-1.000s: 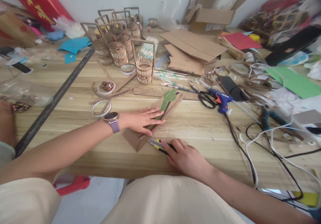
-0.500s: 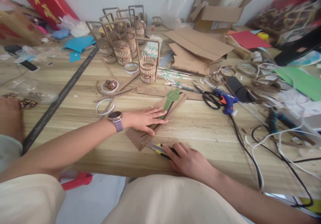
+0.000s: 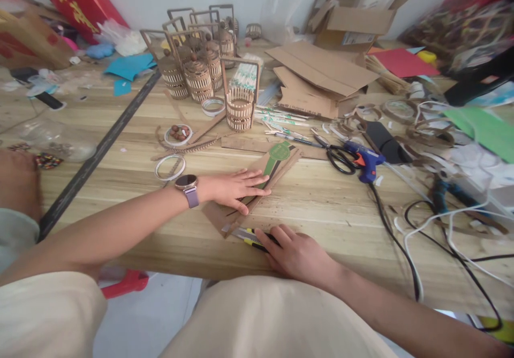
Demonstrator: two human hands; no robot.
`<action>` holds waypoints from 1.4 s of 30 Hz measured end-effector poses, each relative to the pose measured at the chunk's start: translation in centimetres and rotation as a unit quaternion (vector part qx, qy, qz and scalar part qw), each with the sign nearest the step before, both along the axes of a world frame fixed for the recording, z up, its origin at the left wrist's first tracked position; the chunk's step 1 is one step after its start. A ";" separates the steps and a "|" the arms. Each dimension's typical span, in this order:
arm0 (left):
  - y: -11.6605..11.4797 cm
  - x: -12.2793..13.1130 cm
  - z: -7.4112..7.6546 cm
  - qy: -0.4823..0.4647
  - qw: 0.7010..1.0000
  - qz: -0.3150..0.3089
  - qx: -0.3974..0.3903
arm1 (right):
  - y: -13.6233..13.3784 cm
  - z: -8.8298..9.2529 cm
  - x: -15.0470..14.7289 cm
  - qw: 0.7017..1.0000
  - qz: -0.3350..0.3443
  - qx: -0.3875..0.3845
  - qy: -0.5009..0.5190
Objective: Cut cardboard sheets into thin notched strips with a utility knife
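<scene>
My left hand (image 3: 236,189) lies flat with spread fingers on a piece of brown cardboard (image 3: 263,160) that bears a green round print. A narrow cut strip runs along the cardboard's right edge. Wrapped round a yellow and black utility knife (image 3: 251,236), my right hand (image 3: 295,250) rests low on the wooden table. The knife's blade points left and touches or nearly touches the near corner of the cardboard. Beyond the cardboard stands a small wooden-stick basket (image 3: 240,109) with a tall handle.
Several lidded baskets (image 3: 198,77) stand at the back left. Black scissors (image 3: 341,157) and a blue glue gun (image 3: 365,160) lie to the right, near tangled cables (image 3: 417,224). Cardboard sheets (image 3: 321,71) are stacked behind. A long dark strip (image 3: 100,152) crosses the left side, near another person's arm (image 3: 18,184).
My right hand has shifted slightly left with the knife, whose blade is now closer in at the cardboard's near corner. My left hand stays on the cardboard. The whole view has moved a little.
</scene>
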State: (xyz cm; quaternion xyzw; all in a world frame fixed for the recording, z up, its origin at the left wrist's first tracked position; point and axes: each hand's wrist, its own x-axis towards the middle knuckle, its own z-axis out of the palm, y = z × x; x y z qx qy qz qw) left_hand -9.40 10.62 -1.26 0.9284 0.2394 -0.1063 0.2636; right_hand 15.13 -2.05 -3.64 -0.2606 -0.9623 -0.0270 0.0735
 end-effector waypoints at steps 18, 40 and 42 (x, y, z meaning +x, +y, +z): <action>0.1 -0.3 -0.4 -0.042 0.999 0.016 -0.010 | -0.7 0.3 0.5 0.999 0.033 -0.021 0.015; -5.7 0.8 3.8 0.143 0.931 0.282 0.181 | 5.5 2.1 5.3 0.986 -0.151 -0.066 0.007; -5.6 0.6 4.2 0.114 0.925 0.326 0.158 | 8.0 2.4 7.0 0.961 -0.270 -0.053 -0.023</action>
